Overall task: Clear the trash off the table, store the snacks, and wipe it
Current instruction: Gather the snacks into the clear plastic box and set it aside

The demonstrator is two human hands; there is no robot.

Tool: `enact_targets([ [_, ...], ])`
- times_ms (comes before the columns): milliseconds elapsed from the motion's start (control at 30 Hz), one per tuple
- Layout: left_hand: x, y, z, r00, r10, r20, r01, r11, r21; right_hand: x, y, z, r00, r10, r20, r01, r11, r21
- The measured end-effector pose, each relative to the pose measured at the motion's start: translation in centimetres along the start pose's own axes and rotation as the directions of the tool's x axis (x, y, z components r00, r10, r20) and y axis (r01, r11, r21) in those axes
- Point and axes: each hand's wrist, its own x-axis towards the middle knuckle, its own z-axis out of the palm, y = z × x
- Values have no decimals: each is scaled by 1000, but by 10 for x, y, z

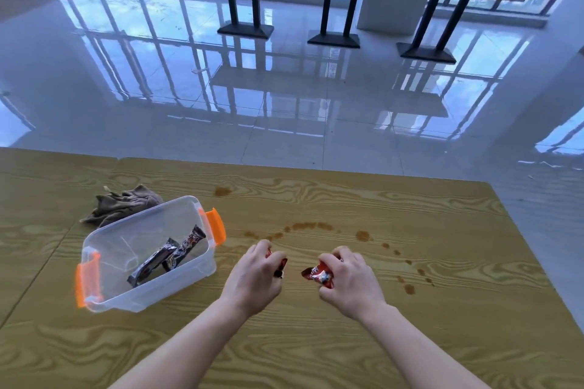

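My left hand is closed around a red snack packet, only its end showing past the fingers. My right hand grips another red snack packet just above the wooden table. To the left stands a clear plastic box with orange latches, holding two dark snack bars. A brown cloth lies crumpled behind the box. Brown spill stains arc across the tabletop beyond my hands, with more drops trailing to the right.
The table's far edge runs across the middle of the view, its right edge slanting down at the right. Beyond is a glossy tiled floor and a long counter on black pedestal legs by the windows.
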Motion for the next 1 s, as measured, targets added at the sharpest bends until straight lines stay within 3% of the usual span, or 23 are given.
enact_targets([
  [300,-21,-30,-72,980,-39,-194,39,999,-3,30,-75,-32,973,-201,-114,203,979,-1],
  [500,-46,-66,-112,946,-162,-281,167,986,-5,50,-138,-48,923,-349,-163,353,935,1],
  [800,-83,-123,-144,892,-311,-329,347,936,54,79,-227,-44,849,-514,-124,514,857,-27],
  [1000,-95,-155,-141,869,-382,-314,404,915,6,100,-272,-23,804,-594,14,594,802,-71],
])
